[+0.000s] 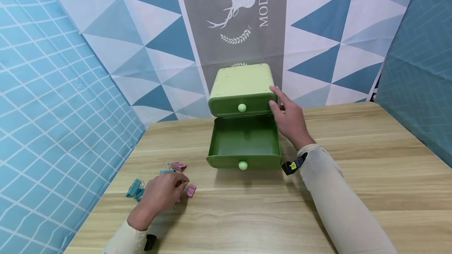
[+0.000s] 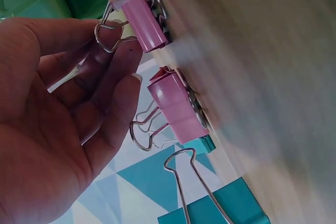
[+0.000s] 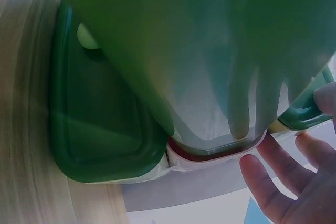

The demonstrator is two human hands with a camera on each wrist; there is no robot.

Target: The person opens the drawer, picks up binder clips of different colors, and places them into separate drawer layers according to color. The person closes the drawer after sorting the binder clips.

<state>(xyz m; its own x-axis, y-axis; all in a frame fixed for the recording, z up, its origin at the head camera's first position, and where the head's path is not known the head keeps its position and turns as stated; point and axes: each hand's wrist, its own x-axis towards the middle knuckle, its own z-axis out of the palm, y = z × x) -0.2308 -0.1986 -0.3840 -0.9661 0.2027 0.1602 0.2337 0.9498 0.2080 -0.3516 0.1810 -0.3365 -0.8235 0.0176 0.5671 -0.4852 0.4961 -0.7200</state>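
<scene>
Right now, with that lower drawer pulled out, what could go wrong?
The left fingers, at one pink clip, could snag the second pink clip close by. The lower drawer juts out, so it might get bumped. The right fingers rest at the upper corner of the cabinet; pushing there might shift it.

Pale-green cabinet [image 1: 243, 79] upright against my right hand [image 1: 291, 120]; dark-green upper drawer [image 1: 224, 107] closed, lower drawer [image 1: 224, 162] pulled open. Pink binder clip [image 2: 145, 23], one wire handle raised, at fingertips of my left hand [image 1: 162, 193]; teal clips [image 1: 133, 188] nearby.
</scene>
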